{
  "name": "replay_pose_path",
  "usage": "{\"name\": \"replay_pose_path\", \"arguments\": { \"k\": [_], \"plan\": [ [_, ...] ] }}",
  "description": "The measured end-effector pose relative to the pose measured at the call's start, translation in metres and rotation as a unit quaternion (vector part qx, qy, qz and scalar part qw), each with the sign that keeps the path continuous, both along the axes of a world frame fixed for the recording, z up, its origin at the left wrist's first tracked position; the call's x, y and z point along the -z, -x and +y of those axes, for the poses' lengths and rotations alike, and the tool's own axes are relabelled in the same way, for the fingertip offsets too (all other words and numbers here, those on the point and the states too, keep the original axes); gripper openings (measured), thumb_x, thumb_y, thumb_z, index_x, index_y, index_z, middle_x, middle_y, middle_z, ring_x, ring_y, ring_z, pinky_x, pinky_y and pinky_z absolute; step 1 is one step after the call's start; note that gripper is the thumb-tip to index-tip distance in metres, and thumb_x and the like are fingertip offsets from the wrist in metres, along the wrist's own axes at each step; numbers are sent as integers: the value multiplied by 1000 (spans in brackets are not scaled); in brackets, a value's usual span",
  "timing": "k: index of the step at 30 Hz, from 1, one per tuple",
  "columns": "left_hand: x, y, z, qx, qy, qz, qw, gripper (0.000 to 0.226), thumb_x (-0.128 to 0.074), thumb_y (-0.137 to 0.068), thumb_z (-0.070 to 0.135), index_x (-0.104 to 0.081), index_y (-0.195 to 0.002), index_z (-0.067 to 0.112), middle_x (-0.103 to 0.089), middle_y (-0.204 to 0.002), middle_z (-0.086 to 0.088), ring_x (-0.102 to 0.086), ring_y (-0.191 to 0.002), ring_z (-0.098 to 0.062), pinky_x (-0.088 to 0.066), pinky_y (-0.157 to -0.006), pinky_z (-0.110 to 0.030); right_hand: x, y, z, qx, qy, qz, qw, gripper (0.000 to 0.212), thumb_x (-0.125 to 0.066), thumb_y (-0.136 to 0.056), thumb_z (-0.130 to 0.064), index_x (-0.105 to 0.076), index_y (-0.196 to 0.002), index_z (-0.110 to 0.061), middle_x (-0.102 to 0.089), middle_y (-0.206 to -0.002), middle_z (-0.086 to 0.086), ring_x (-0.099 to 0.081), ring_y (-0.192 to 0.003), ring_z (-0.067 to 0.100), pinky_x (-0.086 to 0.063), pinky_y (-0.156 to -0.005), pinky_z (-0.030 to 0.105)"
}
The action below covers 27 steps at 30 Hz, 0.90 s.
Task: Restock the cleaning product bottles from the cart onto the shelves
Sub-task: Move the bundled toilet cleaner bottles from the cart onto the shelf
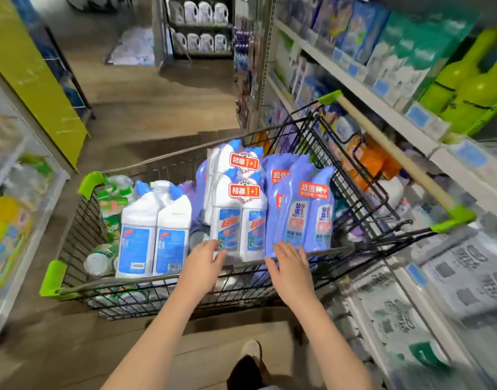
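As I look down through the head camera, cart (115, 283): a black wire basket with lime-green corners, standing crosswise in the aisle just in front of me.
Handle (391, 150): a pale bar on the cart's right end, close to the shelves (354, 80).
White twin pack (236, 220): two white bottles with blue caps and a red "1+1" sticker, upright in the middle of the cart, with another like it behind.
Purple bottles (306, 215): wrapped packs standing just right of the white twin pack, touching it.
White pair (154, 235): two more blue-capped bottles, upright towards the left.
Green packs (112, 209): lying against the left wall of the basket.
Left hand (203, 258): fingers straight and holding nothing, at the near rim by the foot of the white twin pack; I cannot tell whether it touches.
Right hand (291, 266): fingers spread, gripping nothing, over the rim in front of the purple bottles.
Lime bottles (472, 88): upright on an upper shelf at the far right.
Shoe (251, 350): on the wooden floor below the cart.
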State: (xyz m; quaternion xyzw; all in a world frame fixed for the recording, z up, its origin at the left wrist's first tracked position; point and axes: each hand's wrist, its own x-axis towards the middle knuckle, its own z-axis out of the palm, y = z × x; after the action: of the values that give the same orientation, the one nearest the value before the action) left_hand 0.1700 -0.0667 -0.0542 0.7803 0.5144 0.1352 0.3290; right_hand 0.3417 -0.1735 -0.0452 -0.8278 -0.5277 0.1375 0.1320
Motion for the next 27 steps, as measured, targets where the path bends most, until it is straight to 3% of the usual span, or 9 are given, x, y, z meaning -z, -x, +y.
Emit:
{"name": "replay_pose_path", "arguments": {
  "k": [3,5,8,10,14,17,19,23,27],
  "plan": [
    [-8,-24,34,-35,-11,-21,999,34,-60,-90,21,-55,-119,4,-56,-117,-14,-51,-113,-30,-41,-93,-37,9,-14,23,-29,31,-60,997,51,-28,-101,-45,-38,-144,-19,-32,-153,-3,-23,-142,12,-5,-117,32],
    [-10,-41,56,-65,5,-24,998,28,-66,-84,23,-56,-105,6,-55,-104,-13,-52,-106,-31,-42,-86,-38,8,-16,36,-39,47,-82,995,48,-32,-100,-43,-46,-138,-18,-45,-144,-3,-39,-134,15,-25,-110,34],
    [-7,-60,79,-106,34,-24,993,37,-71,-80,32,-53,-100,7,-48,-99,-8,-53,-100,-30,-44,-81,-39,5,-18,51,-43,26,-81,995,46,-40,-83,-47,-72,-102,-20,-71,-99,-5,-68,-89,14,-54,-72,29],
    [-4,-68,88,-128,32,-18,991,43,-73,-78,35,-54,-104,6,-50,-104,-12,-53,-102,-32,-45,-82,-40,6,-20,55,-41,23,-73,996,50,-37,-77,-48,-74,-93,-20,-72,-89,-6,-69,-80,12,-55,-63,26],
    [3,-72,103,-147,67,-18,987,60,-77,-68,48,-56,-109,8,-58,-106,-12,-59,-100,-31,-47,-77,-37,7,-22,56,-22,-4,-49,999,42,-47,-76,-46,-72,-96,-18,-72,-92,-5,-69,-81,14,-56,-65,26],
    [7,-73,112,-128,77,-29,988,69,-77,-53,58,-64,-104,15,-69,-98,-7,-66,-91,-26,-54,-70,-36,6,-22,60,11,-18,-3,1000,38,-56,-86,-38,-65,-114,-15,-68,-111,0,-64,-103,21,-52,-83,33],
    [0,-77,110,-92,79,-34,992,60,-82,-54,47,-67,-102,12,-71,-96,-9,-66,-89,-27,-53,-69,-37,5,-23,64,34,-5,31,999,42,-49,-95,-38,-52,-131,-16,-56,-131,-1,-50,-122,19,-41,-98,33],
    [-10,-77,105,-82,106,-47,990,60,-76,-58,46,-60,-108,17,-69,-105,-7,-64,-97,-28,-48,-70,-33,3,-26,69,95,-28,127,987,43,-52,-95,-35,-49,-135,-18,-51,-136,-2,-45,-126,18,-38,-100,31],
    [-20,-67,98,-73,50,-35,995,52,-80,-64,40,-57,-104,16,-69,-103,-8,-63,-97,-30,-46,-68,-32,1,-33,83,134,-61,198,969,48,-62,-91,-25,-50,-134,-10,-53,-135,5,-45,-128,22,-35,-104,30]
  ]
}}
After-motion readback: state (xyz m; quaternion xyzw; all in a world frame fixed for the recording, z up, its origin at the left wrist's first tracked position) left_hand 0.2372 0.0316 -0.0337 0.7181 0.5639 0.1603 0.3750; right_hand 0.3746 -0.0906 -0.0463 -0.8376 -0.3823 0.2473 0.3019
